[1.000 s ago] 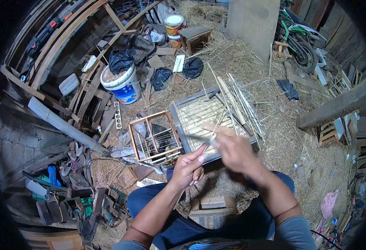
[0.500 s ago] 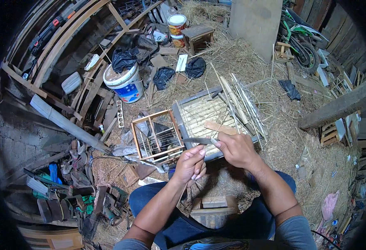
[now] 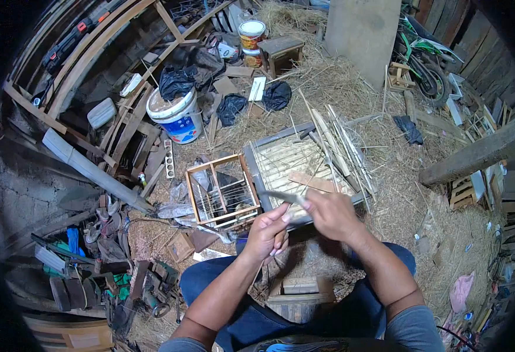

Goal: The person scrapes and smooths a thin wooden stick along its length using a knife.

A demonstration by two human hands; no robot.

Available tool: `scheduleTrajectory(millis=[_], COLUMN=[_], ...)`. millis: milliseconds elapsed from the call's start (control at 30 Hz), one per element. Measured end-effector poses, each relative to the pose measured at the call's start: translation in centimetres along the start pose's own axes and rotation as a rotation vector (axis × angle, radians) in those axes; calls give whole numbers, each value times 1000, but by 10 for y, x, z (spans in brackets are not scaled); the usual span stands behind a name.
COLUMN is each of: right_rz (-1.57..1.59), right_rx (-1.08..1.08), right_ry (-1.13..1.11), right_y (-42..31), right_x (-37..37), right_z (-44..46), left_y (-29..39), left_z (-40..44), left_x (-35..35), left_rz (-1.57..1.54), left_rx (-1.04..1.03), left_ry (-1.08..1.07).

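My right hand [image 3: 332, 216] is closed around the handle of a knife [image 3: 279, 196]. Its blade points left and slightly up, just above my left hand [image 3: 267, 233]. The fingers of that left hand are pinched on a thin stick, mostly hidden; a slim length of it seems to trail below the palm. Beyond the hands lies a framed panel of pale slats [image 3: 281, 159]. A flat piece of wood [image 3: 311, 180] rests on it, and long split bamboo strips [image 3: 335, 141] lie along its right side. Left of the panel sits a wooden frame with thin rods [image 3: 223, 190].
A white bucket [image 3: 175, 120] topped with a black plastic bag stands at upper left. Behind it are a stool [image 3: 282, 48] and stacked tins [image 3: 251, 36]. A wooden post [image 3: 483, 148] juts in from the right. Between my knees is a wooden block [image 3: 299, 299]; straw covers the floor.
My right hand has shifted slightly down and right. The knife has gone from nearly level to tilted, its tip higher and blurred. My left hand stays almost in place.
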State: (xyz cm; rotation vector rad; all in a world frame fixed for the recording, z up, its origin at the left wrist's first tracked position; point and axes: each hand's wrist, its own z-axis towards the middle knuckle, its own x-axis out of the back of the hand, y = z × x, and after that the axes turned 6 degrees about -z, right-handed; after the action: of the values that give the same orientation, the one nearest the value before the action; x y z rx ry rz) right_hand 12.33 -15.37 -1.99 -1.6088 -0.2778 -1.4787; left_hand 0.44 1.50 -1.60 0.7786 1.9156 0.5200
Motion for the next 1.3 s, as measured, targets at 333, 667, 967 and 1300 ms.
scheduleTrajectory(millis=[333,667,967,1300], right_rz=[54,4,23,-36], right_rx=[70,50,64,23], right_ry=[-13,-18,108,123], right_y=[-4,-8,12,18], right_x=[11,8,7,-7], right_z=[0,-4,7,8], left_y=[1,-4,1,3], left_z=[5,2,4,-2], left_x=[-3,6,7,2], left_rz=[-31,-275,-335,-295], left_rx=[8,107,71,98], left_ry=[-50,-149,-143,-146])
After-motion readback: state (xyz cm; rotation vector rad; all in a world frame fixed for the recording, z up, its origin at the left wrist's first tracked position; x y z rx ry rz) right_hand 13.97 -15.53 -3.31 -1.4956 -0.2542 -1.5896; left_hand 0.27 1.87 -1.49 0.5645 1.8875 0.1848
